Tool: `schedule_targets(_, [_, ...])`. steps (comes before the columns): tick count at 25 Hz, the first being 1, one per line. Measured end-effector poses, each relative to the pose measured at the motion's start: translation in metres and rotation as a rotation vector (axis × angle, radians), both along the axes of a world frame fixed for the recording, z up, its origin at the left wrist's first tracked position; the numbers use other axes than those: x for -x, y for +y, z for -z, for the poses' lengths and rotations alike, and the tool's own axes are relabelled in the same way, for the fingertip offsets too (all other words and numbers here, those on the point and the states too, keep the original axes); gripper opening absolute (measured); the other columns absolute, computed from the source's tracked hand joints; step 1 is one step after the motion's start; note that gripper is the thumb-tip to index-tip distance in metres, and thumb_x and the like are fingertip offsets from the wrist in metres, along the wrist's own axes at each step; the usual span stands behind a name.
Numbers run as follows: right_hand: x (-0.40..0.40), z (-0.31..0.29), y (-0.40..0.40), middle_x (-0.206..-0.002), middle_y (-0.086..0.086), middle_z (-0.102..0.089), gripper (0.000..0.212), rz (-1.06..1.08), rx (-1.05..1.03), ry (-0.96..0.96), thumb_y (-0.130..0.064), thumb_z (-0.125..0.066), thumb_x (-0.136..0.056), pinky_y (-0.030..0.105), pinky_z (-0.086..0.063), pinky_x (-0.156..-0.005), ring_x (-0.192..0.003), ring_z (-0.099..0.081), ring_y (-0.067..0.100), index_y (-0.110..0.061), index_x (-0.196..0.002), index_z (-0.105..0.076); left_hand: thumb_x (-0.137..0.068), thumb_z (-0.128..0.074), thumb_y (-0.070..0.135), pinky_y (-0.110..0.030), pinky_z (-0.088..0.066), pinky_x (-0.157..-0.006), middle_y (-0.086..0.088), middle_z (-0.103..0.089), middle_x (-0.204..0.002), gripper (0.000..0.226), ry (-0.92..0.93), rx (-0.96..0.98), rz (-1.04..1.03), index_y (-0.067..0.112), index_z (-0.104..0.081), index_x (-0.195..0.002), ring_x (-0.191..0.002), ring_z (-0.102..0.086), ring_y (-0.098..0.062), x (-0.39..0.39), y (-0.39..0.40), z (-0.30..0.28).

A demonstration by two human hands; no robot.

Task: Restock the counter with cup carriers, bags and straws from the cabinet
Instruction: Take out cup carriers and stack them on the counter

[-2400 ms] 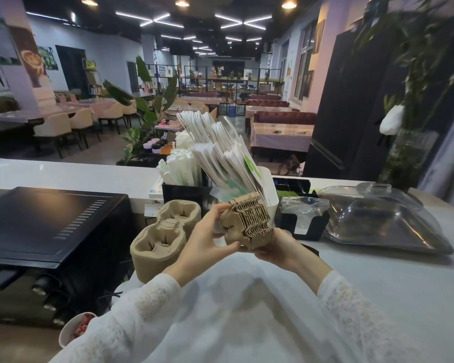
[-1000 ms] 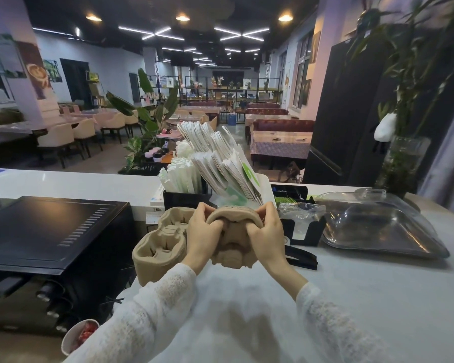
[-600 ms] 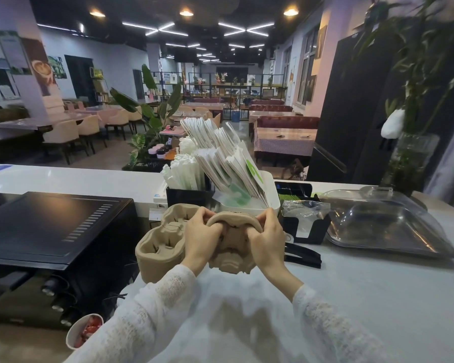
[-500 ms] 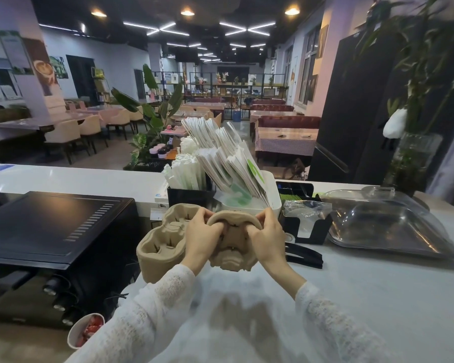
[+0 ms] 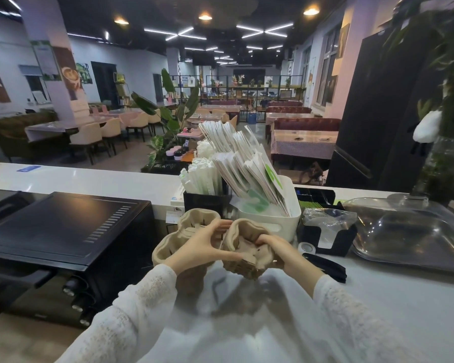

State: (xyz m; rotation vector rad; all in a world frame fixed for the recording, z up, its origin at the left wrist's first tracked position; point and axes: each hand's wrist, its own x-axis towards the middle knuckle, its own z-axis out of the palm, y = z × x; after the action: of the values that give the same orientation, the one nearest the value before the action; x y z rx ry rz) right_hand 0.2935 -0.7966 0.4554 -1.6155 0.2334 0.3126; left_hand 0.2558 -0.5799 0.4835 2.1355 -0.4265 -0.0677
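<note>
- Over the pale grey counter [image 5: 378, 310], close to the person's body, a stack of brown moulded-pulp cup carriers [image 5: 247, 247] is held just above the surface, cup wells facing up.
- Left hand [image 5: 202, 247] cups the stack's left side, thumb along the near edge, fingers curved round its far rim.
- Right hand [image 5: 278, 247] grips the right side, fingertips curled over the rim into a well.
- Pulp like this should be very light and fairly stiff, with a rough surface that does not slip, but thin edges could crush or tear if squeezed; holding the outer walls from both sides, as now, looks safest.
- Just left, touching or nearly touching, a second carrier stack [image 5: 184, 242] stands on the counter.
- Behind them a black holder holds wrapped straws [image 5: 202, 176], and a white bin [image 5: 278, 221] beside it holds upright paper bags [image 5: 241, 158].
- Right of the bin, a black dispenser [image 5: 328, 231] holds clear plastic bags, then a clear domed cover [image 5: 414, 237] rests on a tray.
- Left, a black countertop oven [image 5: 63, 226] sits low.
- Beyond the white ledge, a dim café spreads out: tables, chairs, potted plants, shelving and strip lights overhead.
</note>
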Motion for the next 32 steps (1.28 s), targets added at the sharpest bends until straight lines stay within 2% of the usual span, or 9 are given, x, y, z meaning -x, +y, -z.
schedule_targets(3, [-0.012,0.012,0.005,-0.077,0.006,-0.065,0.021,-0.032,-0.006,0.028,-0.02,-0.063,-0.082,0.025,-0.052,-0.05,-0.066,-0.064,0.019,-0.014,-0.102,-0.063,-0.059,-0.089,0.046,-0.017,-0.044,-0.101,0.019,-0.057,-0.13,0.085,-0.063,-0.014,-0.059,0.031,-0.051,-0.134,-0.12,-0.054,0.004,-0.007,0.019,0.001])
schedule_targets(8, [-0.027,0.024,0.01,-0.058,0.003,-0.058,0.012,0.013,0.005,0.131,-0.024,-0.064,-0.079,0.021,-0.043,-0.045,-0.052,-0.054,0.02,-0.012,-0.084,-0.063,-0.076,-0.081,0.022,-0.006,-0.043,-0.086,0.017,-0.06,-0.122,0.048,-0.158,-0.082,-0.168,0.034,-0.059,-0.117,-0.111,-0.056,0.007,-0.024,0.048,-0.004])
schedule_targets(11, [-0.037,0.033,0.012,-0.052,0.003,-0.052,0.017,0.049,0.026,0.18,-0.028,-0.066,-0.077,0.016,-0.031,-0.042,-0.043,-0.043,0.017,-0.012,-0.082,-0.061,-0.082,-0.075,0.026,-0.017,-0.047,-0.094,0.013,-0.061,-0.121,0.039,-0.166,-0.189,-0.193,0.026,-0.061,-0.119,-0.108,-0.058,-0.001,-0.033,0.058,0.001])
schedule_targets(14, [-0.046,0.042,0.014,-0.062,0.006,-0.052,0.025,0.092,0.02,0.163,-0.034,-0.069,-0.074,0.017,-0.032,-0.044,-0.047,-0.042,0.018,-0.012,-0.085,-0.063,-0.088,-0.066,0.037,-0.023,-0.049,-0.095,0.012,-0.064,-0.116,0.031,-0.087,-0.273,-0.16,0.029,-0.063,-0.117,-0.105,-0.059,-0.001,-0.04,0.06,0.01])
schedule_targets(18, [-0.049,0.041,0.018,-0.077,0.009,-0.068,0.037,0.102,-0.015,0.081,-0.042,-0.07,-0.08,0.021,-0.043,-0.045,-0.058,-0.061,0.019,-0.01,-0.101,-0.069,-0.085,-0.047,0.058,-0.042,-0.048,-0.095,0.016,-0.065,-0.114,0.033,-0.115,-0.457,-0.2,0.038,-0.065,-0.105,-0.108,-0.057,-0.01,-0.044,0.054,0.018])
schedule_targets(22, [-0.045,0.038,0.016,-0.076,0.002,-0.06,0.041,0.064,0.078,-0.003,-0.041,-0.07,-0.083,0.017,-0.042,-0.041,-0.06,-0.058,0.013,-0.008,-0.107,-0.061,-0.092,-0.045,0.053,-0.048,-0.045,-0.095,0.01,-0.064,-0.117,0.023,-0.074,-0.528,-0.208,0.043,-0.063,-0.103,-0.111,-0.054,-0.019,-0.046,0.048,0.015])
schedule_targets(26, [-0.04,0.039,0.01,-0.123,0.007,-0.056,0.066,0.016,0.186,-0.123,-0.035,-0.077,-0.077,0.03,-0.055,-0.064,-0.095,-0.062,0.02,-0.016,-0.132,-0.044,-0.097,-0.044,0.047,-0.047,-0.041,-0.1,0.005,-0.062,-0.125,0.032,-0.033,-0.531,-0.252,0.035,-0.063,-0.119,-0.116,-0.052,-0.022,-0.042,0.037,0.013])
schedule_targets(28, [-0.036,0.036,0.009,-0.13,0.01,-0.05,0.078,-0.036,0.252,-0.109,-0.034,-0.075,-0.075,0.032,-0.056,-0.056,-0.085,-0.065,0.023,-0.023,-0.14,-0.034,-0.098,-0.041,0.045,-0.047,-0.037,-0.1,0.004,-0.057,-0.13,0.038,-0.026,-0.57,-0.282,0.031,-0.058,-0.13,-0.122,-0.047,-0.024,-0.038,0.032,0.014])
schedule_targets(32, [-0.029,0.027,0.013,-0.122,0.004,-0.056,0.061,-0.156,0.309,-0.14,-0.02,-0.064,-0.082,0.029,-0.057,-0.052,-0.083,-0.068,0.02,-0.024,-0.138,-0.039,-0.097,-0.039,0.046,-0.052,-0.031,-0.104,0.005,-0.051,-0.135,0.041,-0.034,-0.573,-0.346,0.031,-0.055,-0.132,-0.129,-0.039,-0.027,-0.032,0.029,0.018])
